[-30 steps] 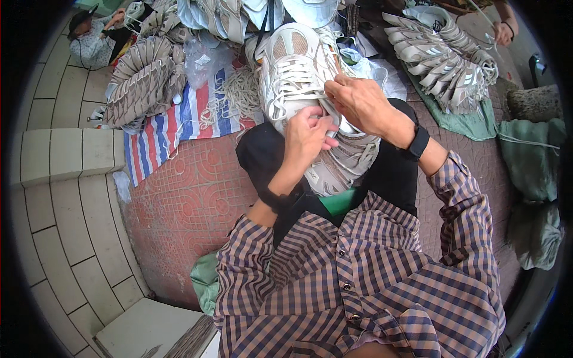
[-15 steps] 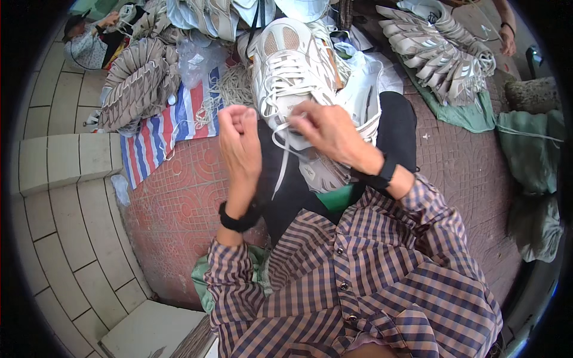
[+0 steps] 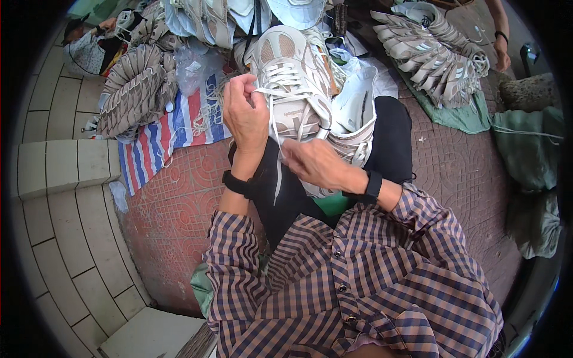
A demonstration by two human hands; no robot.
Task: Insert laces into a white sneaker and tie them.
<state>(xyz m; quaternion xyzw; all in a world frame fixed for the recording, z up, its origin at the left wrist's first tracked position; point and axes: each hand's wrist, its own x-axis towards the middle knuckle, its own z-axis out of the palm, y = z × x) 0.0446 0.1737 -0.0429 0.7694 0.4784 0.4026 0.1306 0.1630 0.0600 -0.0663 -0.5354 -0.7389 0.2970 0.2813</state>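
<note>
A beige and white sneaker lies in front of me, its toe pointing away and its white laces threaded across the upper. At its left edge, the fingertips of my left hand are pinched on a white shoelace. My right hand is just below the shoe's opening, its fingers closed around the lace, whose loose end dangles over my dark trouser leg. Right of this sneaker, a second white shoe rests against my right leg, its pale inside facing up.
Rows of stacked beige shoe uppers stand at left and at right, with more at the top. A striped plastic sheet, a clear plastic bag and green sacks lie around. Other people are at the upper left and upper right.
My left hand has moved up and in to the sneaker's side and pinched the lace. My right hand has drawn back toward me, leaving the shoe's tongue more exposed.
</note>
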